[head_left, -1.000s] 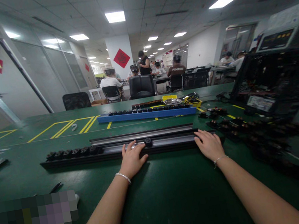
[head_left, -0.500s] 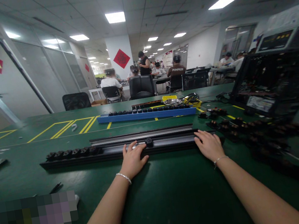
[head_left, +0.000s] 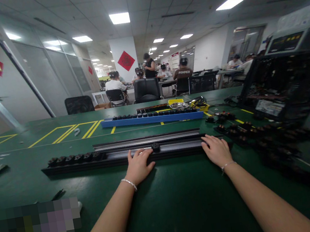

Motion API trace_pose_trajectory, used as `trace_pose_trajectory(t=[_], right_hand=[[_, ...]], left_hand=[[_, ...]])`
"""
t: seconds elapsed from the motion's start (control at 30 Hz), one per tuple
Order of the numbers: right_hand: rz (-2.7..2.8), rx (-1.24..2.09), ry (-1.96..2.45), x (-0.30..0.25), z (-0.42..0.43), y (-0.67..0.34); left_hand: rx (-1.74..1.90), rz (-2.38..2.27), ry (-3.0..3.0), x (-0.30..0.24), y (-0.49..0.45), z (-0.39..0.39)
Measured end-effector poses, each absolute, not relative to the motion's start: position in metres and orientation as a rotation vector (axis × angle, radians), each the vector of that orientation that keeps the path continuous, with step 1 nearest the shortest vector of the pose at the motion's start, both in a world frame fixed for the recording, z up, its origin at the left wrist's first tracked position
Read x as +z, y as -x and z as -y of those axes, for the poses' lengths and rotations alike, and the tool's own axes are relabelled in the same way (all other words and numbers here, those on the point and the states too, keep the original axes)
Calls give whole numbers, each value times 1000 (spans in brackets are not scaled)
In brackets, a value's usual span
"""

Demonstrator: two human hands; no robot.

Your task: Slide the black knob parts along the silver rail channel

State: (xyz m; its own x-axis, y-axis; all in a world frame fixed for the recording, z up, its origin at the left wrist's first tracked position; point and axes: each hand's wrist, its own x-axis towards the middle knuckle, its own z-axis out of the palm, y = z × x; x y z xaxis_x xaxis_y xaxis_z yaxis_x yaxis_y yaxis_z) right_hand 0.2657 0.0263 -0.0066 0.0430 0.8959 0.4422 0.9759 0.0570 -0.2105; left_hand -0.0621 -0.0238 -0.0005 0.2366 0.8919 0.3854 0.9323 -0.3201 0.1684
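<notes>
One squat black block [head_left: 156, 147] sits in a glossy channel [head_left: 180, 145], beside the spread fingers of the left hand [head_left: 138, 165]; right hand [head_left: 217, 150]: fingers slightly parted.

Blk channel [head_left: 176, 153], grn tabletop [head_left: 181, 202]; parts heap [head_left: 278, 151] prob. blk.

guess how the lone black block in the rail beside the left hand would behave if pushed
The black block looks small and compact, so it's probably stiff and light. Pushed along the rail, it may slide easily, since the rail's inside looks smooth and shiny. It seems unlikely to roll, its outline being blocky rather than round.
</notes>
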Motion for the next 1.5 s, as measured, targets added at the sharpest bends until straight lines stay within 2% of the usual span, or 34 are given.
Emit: trace_pose_trajectory(t=[0.4,0.7,1.03,1.5], right_hand=[[1906,-173,1809,-3,-24,-250],[2114,42,1547,7,-15,-175],[2022,242,1581,16,-15,-106],[1822,171,1647,14,-15,-93]], left_hand=[[-590,1807,2385,3,57,25],[-610,1812,2383,3,56,24],[-606,1795,2400,4,55,24],[-603,1810,2398,6,55,26]])
